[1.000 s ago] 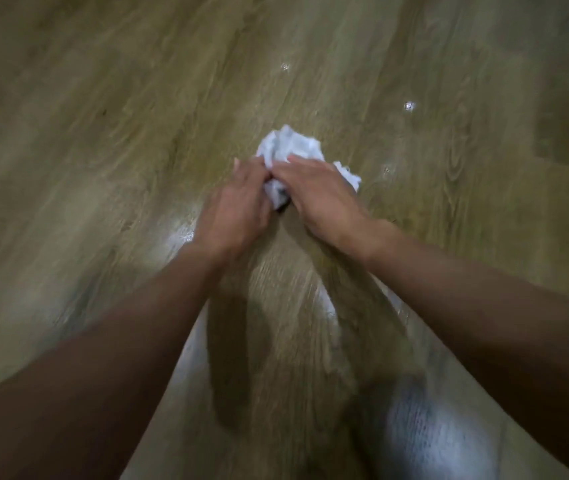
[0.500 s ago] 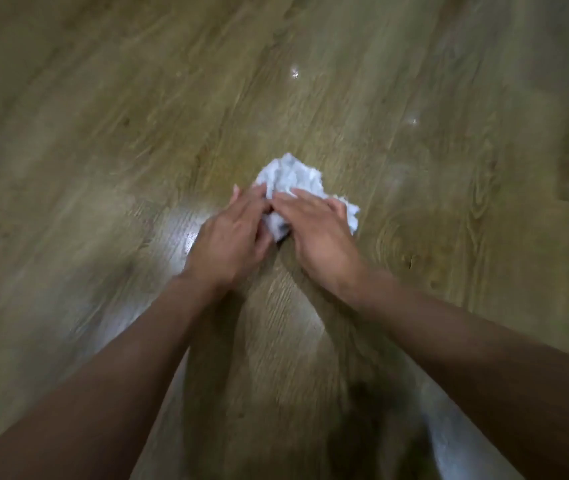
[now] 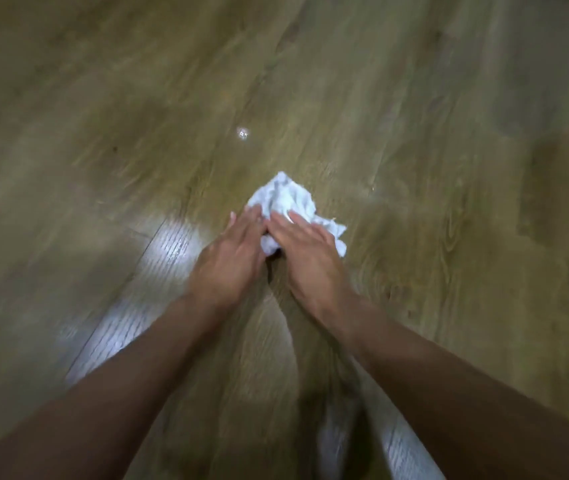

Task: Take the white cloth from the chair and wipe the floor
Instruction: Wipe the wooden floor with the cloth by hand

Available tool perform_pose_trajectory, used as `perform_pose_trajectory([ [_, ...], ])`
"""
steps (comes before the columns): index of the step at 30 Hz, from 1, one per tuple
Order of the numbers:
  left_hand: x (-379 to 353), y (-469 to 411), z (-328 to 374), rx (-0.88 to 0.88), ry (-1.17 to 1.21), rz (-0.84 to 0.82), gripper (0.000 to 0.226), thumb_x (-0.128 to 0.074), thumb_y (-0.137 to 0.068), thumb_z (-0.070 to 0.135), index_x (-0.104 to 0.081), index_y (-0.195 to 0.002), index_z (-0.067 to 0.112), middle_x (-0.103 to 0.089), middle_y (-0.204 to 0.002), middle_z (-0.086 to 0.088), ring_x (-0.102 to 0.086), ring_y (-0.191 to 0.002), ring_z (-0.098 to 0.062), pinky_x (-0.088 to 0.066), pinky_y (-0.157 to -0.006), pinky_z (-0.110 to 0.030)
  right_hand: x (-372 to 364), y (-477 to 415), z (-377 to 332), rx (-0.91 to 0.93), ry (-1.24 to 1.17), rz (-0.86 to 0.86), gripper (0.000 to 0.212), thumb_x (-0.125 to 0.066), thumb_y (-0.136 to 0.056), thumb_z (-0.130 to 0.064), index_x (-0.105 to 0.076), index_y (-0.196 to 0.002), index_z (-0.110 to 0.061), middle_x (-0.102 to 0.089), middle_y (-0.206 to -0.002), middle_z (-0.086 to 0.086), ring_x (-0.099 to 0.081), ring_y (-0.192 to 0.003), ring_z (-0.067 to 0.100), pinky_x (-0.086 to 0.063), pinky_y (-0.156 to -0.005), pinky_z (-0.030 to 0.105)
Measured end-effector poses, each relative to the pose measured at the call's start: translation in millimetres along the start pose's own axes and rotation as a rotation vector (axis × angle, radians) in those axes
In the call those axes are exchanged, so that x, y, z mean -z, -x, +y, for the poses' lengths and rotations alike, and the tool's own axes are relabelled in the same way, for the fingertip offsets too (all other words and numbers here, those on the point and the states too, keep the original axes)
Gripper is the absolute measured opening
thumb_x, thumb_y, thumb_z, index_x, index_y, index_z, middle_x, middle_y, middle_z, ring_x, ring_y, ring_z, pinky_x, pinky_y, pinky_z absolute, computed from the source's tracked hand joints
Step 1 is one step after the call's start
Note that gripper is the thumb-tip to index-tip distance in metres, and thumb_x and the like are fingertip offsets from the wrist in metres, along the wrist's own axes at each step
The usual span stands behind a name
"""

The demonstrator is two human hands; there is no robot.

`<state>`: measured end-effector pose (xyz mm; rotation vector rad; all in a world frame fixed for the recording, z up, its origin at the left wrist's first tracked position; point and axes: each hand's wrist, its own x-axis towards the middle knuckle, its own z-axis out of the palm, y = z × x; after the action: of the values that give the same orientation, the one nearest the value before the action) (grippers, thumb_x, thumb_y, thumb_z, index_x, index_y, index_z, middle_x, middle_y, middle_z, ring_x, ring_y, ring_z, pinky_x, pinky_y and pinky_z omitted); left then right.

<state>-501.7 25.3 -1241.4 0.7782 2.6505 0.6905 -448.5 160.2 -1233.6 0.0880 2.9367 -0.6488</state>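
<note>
A crumpled white cloth (image 3: 285, 199) lies on the wooden floor (image 3: 414, 116) near the middle of the view. My left hand (image 3: 233, 252) and my right hand (image 3: 305, 251) press down on its near part side by side, fingers flat and pointing away from me. The cloth's far half sticks out beyond my fingertips, and a corner shows to the right of my right hand. The part under my palms is hidden. No chair is in view.
Bright light reflections gleam on the floorboards left of my left hand (image 3: 168, 247) and near the bottom between my forearms. A small shiny spot (image 3: 242, 133) sits on the floor beyond the cloth. The picture is blurred by motion.
Both hands and the cloth sit lower in the view than one second ago, closer to me. The floor's shiny spots have shifted down the frame as well.
</note>
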Motion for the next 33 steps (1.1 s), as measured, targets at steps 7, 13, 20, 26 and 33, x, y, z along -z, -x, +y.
perform_pose_trajectory([
  [7,27,-76,15,0.088,-0.003,0.046,0.033,-0.047,-0.095,0.017,-0.048,-0.126,0.008,-0.045,-0.139,-0.013,-0.048,-0.123,-0.038,-0.042,-0.094,-0.051,42,-82,7,-0.036,0.043,-0.035,0.035,-0.042,-0.098,-0.028,-0.053,-0.131,-0.029,-0.053,-0.139,-0.007,-0.039,-0.135,0.017,-0.028,-0.106,0.030],
  [13,31,-75,14,0.007,-0.029,0.126,0.027,-0.048,-0.088,0.013,-0.057,-0.112,0.003,-0.060,-0.119,-0.021,-0.058,-0.105,-0.043,-0.044,-0.087,-0.045,34,-69,4,-0.078,-0.089,-0.010,0.039,-0.043,-0.097,-0.016,-0.052,-0.135,-0.021,-0.050,-0.140,0.006,-0.039,-0.134,0.025,-0.029,-0.113,0.039],
  [20,28,-73,10,0.026,-0.086,0.059,0.032,-0.046,-0.089,0.025,-0.053,-0.111,0.004,-0.060,-0.117,-0.023,-0.060,-0.102,-0.043,-0.048,-0.082,-0.049,37,-62,4,-0.022,-0.119,0.047,0.030,-0.045,-0.095,-0.021,-0.058,-0.123,-0.020,-0.059,-0.129,0.001,-0.044,-0.130,0.021,-0.027,-0.104,0.034],
  [26,44,-119,39,0.165,-0.126,0.029,0.034,-0.053,-0.093,0.024,-0.056,-0.109,-0.006,-0.060,-0.109,-0.032,-0.057,-0.100,-0.046,-0.042,-0.075,-0.042,63,-116,29,-0.105,-0.119,-0.127,0.040,-0.038,-0.090,-0.024,-0.054,-0.127,-0.032,-0.055,-0.131,0.001,-0.051,-0.118,0.032,-0.037,-0.103,0.046],
  [33,17,-68,53,-0.046,-0.301,-0.014,0.036,-0.040,-0.094,0.025,-0.048,-0.120,0.002,-0.054,-0.126,-0.022,-0.053,-0.116,-0.038,-0.038,-0.098,-0.044,52,-48,55,0.191,-0.006,-0.107,0.053,-0.039,-0.088,-0.012,-0.042,-0.140,-0.019,-0.055,-0.133,0.006,-0.046,-0.127,0.025,-0.036,-0.100,0.042],
])
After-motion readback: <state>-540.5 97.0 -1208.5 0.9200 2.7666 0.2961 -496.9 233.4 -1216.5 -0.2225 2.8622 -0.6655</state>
